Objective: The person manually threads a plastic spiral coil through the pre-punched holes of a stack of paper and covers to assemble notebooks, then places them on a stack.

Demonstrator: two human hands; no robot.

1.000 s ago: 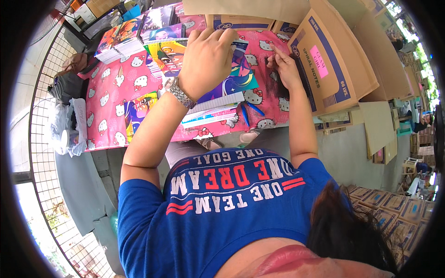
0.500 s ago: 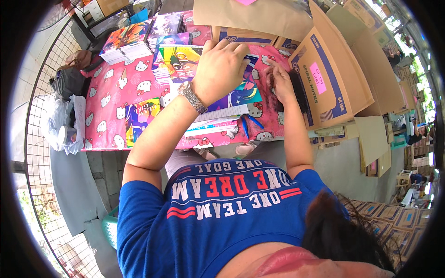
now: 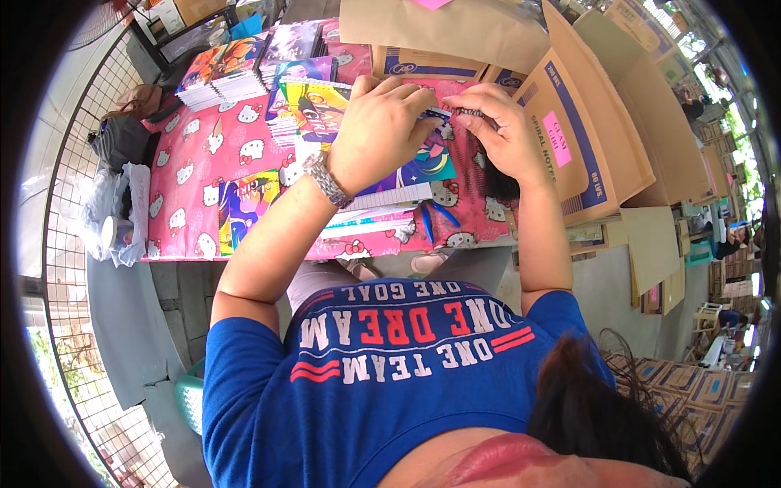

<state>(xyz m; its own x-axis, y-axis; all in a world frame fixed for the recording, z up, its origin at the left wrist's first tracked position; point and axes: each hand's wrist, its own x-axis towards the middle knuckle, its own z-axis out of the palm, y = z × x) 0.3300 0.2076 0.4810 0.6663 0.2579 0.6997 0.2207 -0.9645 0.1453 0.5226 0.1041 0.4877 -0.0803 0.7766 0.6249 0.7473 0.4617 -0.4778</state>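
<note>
while a pale plastic bag (image 3: 122, 228) bulges at the left end of the pink-covered table (image 3: 171, 195), a printed cover (image 3: 236, 213) lies near the front edge and stacked notebooks (image 3: 220, 77) stand farther off. right of these, the left hand (image 3: 389, 122), knuckles up, bends over the purple-and-teal notebook (image 3: 435, 167) mid-table; its fingers seem to steady the far edge, but i cannot tell how tightly. near that notebook lies a blue tool (image 3: 439, 220). at the far right corner, the right hand (image 3: 503, 130) pinches a black coil (image 3: 466, 112) between thumb and fingers.

the step looks like working the coil into the punched edge; the next move probably calls for holding both in line and turning it through. the left hand hides much of that edge, so how far the coil is in can't be made out. the dark bundle (image 3: 500, 185) under the right wrist, beside the cardboard box (image 3: 565, 191), is partly covered, perhaps more coils.
</note>
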